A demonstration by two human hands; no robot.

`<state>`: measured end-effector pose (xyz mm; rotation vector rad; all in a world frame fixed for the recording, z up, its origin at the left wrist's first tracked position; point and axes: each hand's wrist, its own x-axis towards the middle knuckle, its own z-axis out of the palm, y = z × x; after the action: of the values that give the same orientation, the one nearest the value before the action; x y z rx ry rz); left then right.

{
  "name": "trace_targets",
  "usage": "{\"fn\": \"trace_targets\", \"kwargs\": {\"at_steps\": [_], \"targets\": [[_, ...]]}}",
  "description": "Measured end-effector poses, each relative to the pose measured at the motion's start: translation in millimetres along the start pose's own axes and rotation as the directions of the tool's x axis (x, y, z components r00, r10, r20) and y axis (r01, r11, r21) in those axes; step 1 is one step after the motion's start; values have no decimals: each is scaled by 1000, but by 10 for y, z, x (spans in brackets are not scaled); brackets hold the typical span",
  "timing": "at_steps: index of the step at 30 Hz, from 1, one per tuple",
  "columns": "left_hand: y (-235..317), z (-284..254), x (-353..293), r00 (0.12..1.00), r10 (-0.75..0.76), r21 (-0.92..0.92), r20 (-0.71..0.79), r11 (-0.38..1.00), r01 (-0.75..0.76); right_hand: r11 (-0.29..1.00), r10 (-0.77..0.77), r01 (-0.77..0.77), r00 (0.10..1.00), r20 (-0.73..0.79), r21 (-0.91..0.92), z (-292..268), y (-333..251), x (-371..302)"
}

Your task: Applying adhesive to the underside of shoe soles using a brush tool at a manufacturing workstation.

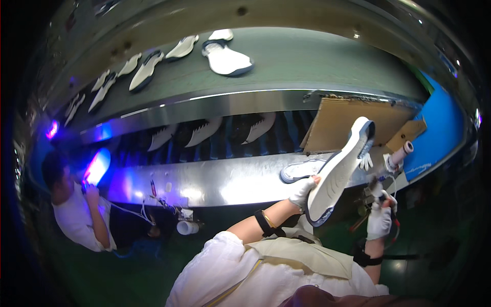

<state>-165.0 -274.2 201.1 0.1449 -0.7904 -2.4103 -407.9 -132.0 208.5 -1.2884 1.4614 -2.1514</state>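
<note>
Shoe point(337, 171) held sole-up in my left hand point(302, 192), gloved, fingers closed around the heel end; toe points up toward the cardboard sheet point(348, 123). Right hand point(379, 217), also gloved, is closed around a small brush point(373, 187) just beside the shoe's lower edge, bristles near the sole but I can't tell if they touch. Judging by this, the sole work on this shoe is under way, not finished; sole looks plain white, no visible coating I can confirm.

Same head view, further out: a second shoe point(302, 170) sits on the metal ledge point(215, 181) by my left hand, apparently waiting. Conveyor belt point(317, 61) carries several white shoes and soles. A white cup point(186, 227) hangs below the ledge, contents hidden. A person at the left holds a sole under violet light.
</note>
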Motion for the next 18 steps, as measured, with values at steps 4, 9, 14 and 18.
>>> {"fn": "trace_targets", "kwargs": {"at_steps": [4, 9, 14, 18], "targets": [[73, -60, -13, 997, 80, -29, 14, 996, -80, 704, 330, -266, 943, 28, 659, -497, 303, -55], [351, -124, -170, 992, 95, -124, 81, 989, -84, 657, 490, -413, 870, 58, 631, -490, 323, -157], [1181, 1, 262, 957, 285, -130, 59, 953, -275, 630, 369, -421, 902, 225, 653, -39, 181, -88], [2306, 153, 905, 944, 329, -230, 23, 920, -316, 751, 426, -320, 903, -53, 578, 330, 109, -122]]}}
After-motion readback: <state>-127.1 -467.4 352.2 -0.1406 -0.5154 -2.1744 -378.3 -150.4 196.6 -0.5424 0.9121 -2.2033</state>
